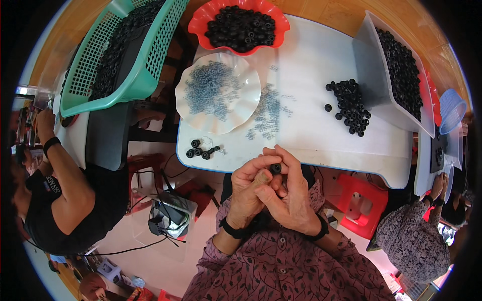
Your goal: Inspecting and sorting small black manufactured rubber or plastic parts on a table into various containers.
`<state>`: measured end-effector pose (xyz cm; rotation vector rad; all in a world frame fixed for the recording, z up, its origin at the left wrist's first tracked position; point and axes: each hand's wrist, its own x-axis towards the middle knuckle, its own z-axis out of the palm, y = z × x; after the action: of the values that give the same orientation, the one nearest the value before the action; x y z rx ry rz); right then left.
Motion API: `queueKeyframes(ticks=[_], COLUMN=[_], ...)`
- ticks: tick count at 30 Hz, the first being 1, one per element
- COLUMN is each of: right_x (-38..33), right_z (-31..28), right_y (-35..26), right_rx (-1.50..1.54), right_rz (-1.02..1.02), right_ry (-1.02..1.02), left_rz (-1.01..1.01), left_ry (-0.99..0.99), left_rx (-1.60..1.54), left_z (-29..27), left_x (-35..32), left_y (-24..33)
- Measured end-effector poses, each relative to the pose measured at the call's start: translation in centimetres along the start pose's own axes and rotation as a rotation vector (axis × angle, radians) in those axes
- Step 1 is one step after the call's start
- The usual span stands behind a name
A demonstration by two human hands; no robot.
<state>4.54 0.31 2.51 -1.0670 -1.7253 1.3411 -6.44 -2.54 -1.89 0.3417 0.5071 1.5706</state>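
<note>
My left hand (247, 189) and my right hand (291, 198) meet just in front of the table's near edge. Their fingers close around a small black hollow cylindrical part (275, 168), its open end facing up. What else the curled fingers may hold is hidden. Beyond the hands, on the white tabletop (311, 128), lies a loose scatter of tiny grey pieces that look like springs (267, 115). More of them fill a white wavy-rimmed plate (246, 113). Several black parts (198, 151) sit near the table's left front corner, and a larger pile of black parts (349, 103) lies to the right.
A red scalloped bowl (198, 27) of black parts stands at the back. At far left is a green basket (133, 90), at right a tilted grey-white bin (371, 55), both holding black parts. People work on either side. A red stool (369, 198) and cables (145, 246) are below.
</note>
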Motion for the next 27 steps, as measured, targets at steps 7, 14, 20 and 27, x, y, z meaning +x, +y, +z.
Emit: queueKeyframes(ticks=[7,14,20,27], right_x=[0.4,0.6,0.8,0.9], right_z=[0.9,0.8,0.4,0.4], right_y=[1.1,0.2,-0.4,-0.7], right_rx=[-0.064,0.043,0.021,0.010], right_rz=[-0.108,0.014,0.074,0.001], right_ry=[0.101,0.130,0.060,0.065], left_rz=[0.046,0.076,0.085,0.059], left_ry=[0.071,0.093,0.108,0.037], left_rx=[0.076,0.105,0.150,0.121], left_z=[1.2,1.2,1.2,0.2], left_x=[0.2,0.2,0.0,-0.4], left_y=[0.4,0.1,0.2,0.1])
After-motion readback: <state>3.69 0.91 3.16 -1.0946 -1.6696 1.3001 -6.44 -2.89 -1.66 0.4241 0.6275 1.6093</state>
